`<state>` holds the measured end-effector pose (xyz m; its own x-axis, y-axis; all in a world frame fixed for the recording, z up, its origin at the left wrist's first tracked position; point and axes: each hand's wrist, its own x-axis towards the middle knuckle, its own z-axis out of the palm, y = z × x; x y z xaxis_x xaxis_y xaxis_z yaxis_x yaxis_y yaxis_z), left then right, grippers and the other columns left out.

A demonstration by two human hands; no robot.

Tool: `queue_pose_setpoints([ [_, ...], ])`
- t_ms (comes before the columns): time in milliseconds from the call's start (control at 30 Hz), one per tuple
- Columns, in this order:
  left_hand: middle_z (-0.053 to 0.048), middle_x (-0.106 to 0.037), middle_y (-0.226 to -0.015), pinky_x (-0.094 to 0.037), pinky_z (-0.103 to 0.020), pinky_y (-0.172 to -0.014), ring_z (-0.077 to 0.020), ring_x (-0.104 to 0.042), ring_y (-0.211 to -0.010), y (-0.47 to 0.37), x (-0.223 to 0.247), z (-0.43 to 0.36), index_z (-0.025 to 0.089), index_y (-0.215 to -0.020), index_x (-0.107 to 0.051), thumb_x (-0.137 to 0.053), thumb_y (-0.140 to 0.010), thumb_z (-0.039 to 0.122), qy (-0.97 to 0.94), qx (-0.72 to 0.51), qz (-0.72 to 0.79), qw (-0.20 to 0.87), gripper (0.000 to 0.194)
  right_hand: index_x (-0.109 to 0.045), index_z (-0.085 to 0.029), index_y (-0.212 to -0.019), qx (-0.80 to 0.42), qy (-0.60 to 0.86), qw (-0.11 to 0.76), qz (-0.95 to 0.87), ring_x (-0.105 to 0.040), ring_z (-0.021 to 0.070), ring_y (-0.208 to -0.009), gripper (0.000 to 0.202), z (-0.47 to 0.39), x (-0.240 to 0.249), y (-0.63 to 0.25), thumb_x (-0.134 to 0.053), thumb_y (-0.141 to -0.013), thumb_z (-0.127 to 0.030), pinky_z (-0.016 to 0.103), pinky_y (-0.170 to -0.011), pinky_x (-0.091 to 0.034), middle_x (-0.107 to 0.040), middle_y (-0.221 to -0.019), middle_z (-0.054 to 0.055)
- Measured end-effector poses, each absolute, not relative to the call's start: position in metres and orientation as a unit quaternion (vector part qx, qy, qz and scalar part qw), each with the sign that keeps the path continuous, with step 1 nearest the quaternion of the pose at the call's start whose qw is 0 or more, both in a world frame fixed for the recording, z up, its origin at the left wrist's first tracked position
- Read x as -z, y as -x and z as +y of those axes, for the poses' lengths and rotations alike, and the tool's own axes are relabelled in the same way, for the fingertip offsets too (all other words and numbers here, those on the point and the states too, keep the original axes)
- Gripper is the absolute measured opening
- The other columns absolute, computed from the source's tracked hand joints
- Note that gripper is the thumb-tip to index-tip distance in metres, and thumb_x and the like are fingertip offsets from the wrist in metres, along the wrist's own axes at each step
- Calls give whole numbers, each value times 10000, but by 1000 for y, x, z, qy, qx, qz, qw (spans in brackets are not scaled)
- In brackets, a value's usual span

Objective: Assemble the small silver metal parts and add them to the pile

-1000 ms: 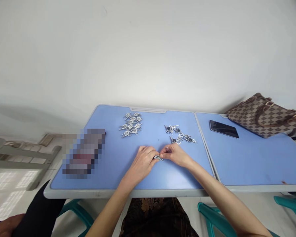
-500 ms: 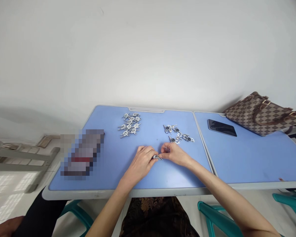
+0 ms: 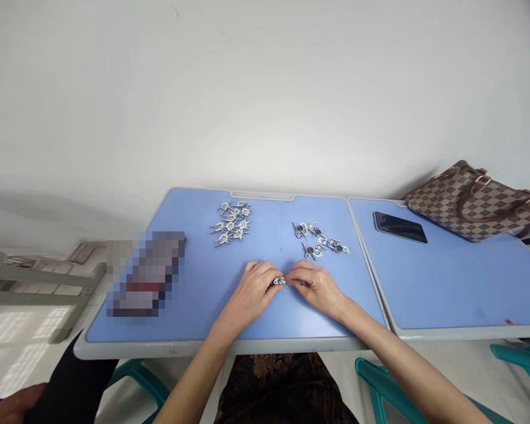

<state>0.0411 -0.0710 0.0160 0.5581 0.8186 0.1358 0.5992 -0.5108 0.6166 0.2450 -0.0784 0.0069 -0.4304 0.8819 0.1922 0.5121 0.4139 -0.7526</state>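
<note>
My left hand [image 3: 254, 288] is closed, pinching a small silver metal piece [image 3: 281, 282] with thin prongs just above the blue table. My right hand [image 3: 315, 285] meets it from the other side, thumb and fingers pressed together at the piece's right end. A tiny bit shows under the right fingers, too small to name. Beyond the right hand lies a loose group of metal parts [image 3: 310, 251], some with black round centres, among small rings. Farther left is a cluster of similar silver pieces [image 3: 230, 226].
A blurred-out flat object [image 3: 150, 274] lies at the table's left. On the adjoining table [image 3: 450, 288] are a black phone [image 3: 400, 227] and a checkered handbag [image 3: 463, 203]. Another person's dark-clothed leg and hand [image 3: 17, 403] show at lower left. Green stools [image 3: 388, 388] stand below.
My right hand has turned and moved slightly right and down, its fingertips now against the right end of the metal piece. My left hand keeps its hold nearly in place.
</note>
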Motion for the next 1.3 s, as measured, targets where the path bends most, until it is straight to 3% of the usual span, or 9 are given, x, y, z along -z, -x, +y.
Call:
queue_pose_setpoints([
  [133, -12, -638, -949, -371, -344, -878, -176, -560, -913, -41, -17, -71, 214, -978, -634, -546, -938, 212, -844, -212, 419, 259, 97, -687, -209, -928, -297, 441, 279, -800, -596, 144, -757, 219, -78, -11, -246, -517, -872, -82, 256, -666, -452, -652, -907, 41],
  [300, -13, -642, -957, -367, -349, -893, -175, -577, -933, -42, -19, -71, 210, -954, -629, -547, -936, 211, -843, -217, 413, 267, 84, -585, -210, -1029, -373, 489, 289, -734, -559, 165, -822, 136, -71, -42, -254, -504, -924, -239, 301, -755, -453, -621, -985, 41],
  [367, -9, -643, -955, -364, -349, -897, -173, -580, -931, -42, -19, -71, 211, -947, -627, -550, -932, 200, -843, -216, 413, 268, 80, -584, -211, -1019, -438, 474, 310, -699, -550, 176, -916, 213, -64, -50, -256, -394, -988, -304, 319, -834, -442, -605, -999, 46],
  [467, -6, -646, -953, -366, -347, -894, -170, -581, -922, -42, -20, -71, 212, -941, -631, -554, -922, 185, -842, -217, 418, 264, 84, -603, -190, -993, -537, 420, 342, -647, -544, 166, -788, 328, -52, -51, -255, -415, -982, -459, 312, -772, -458, -576, -851, 35],
  [567, -4, -646, -952, -367, -337, -889, -167, -583, -928, -42, -21, -72, 210, -933, -630, -561, -907, 161, -839, -218, 422, 266, 89, -647, -179, -877, -543, 394, 371, -642, -542, 170, -853, 429, -42, -42, -250, -442, -953, -549, 309, -789, -454, -576, -969, 62],
  [767, 0, -647, -951, -362, -336, -895, -170, -583, -942, -43, -20, -72, 210, -934, -627, -570, -898, 150, -837, -213, 424, 272, 90, -551, -191, -799, -574, 425, 402, -573, -373, 77, -480, 449, -43, -30, -247, -453, -924, -612, 236, -449, -316, -545, -737, -1],
  [867, -3, -653, -947, -361, -339, -898, -173, -588, -946, -43, -19, -71, 209, -935, -625, -575, -897, 151, -839, -214, 422, 270, 86, -498, -204, -833, -614, 390, 418, -544, -434, 83, -482, 402, -46, -31, -247, -490, -912, -598, 241, -459, -371, -581, -761, 2],
  [1000, -12, -658, -963, -365, -345, -897, -179, -586, -960, -43, -18, -71, 216, -961, -626, -559, -904, 158, -841, -218, 419, 263, 106, -518, -203, -979, -646, 326, 409, -556, -567, 129, -651, 337, -49, -33, -245, -540, -916, -533, 296, -620, -505, -610, -895, 36],
  [1300, -10, -656, -967, -373, -338, -881, -180, -586, -959, -43, -19, -71, 219, -963, -625, -553, -908, 176, -845, -212, 421, 254, 100, -540, -197, -988, -553, 363, 338, -669, -517, 123, -673, 269, -56, -39, -244, -437, -992, -446, 277, -675, -446, -600, -851, 25],
])
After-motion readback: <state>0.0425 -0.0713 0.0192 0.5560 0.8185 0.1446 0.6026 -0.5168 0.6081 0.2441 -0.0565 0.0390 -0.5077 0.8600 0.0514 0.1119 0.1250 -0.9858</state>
